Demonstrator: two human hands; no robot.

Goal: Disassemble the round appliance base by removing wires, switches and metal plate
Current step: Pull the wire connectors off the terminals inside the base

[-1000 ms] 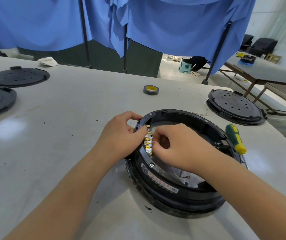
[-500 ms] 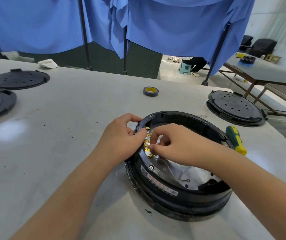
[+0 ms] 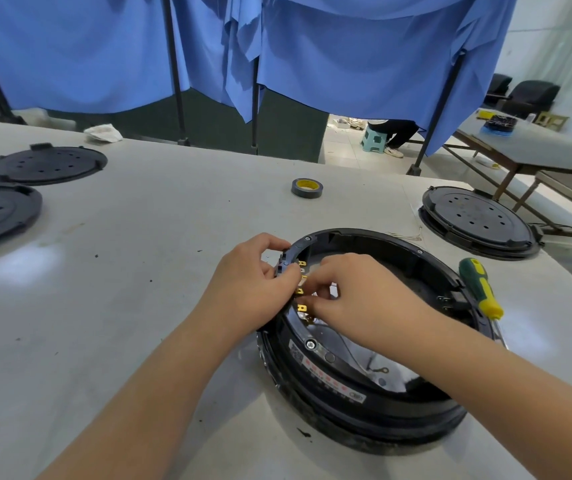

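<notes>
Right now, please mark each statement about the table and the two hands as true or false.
1. Both hands work at the brass terminals on the round base's rim. True: left hand, right hand, brass terminals, round base.
2. The right hand holds the screwdriver. False: the screwdriver lies untouched on the base's right edge.
3. A tape roll lies beyond the base. True.
4. The tape roll sits inside the base. False: it lies on the table, apart from the base.
</notes>
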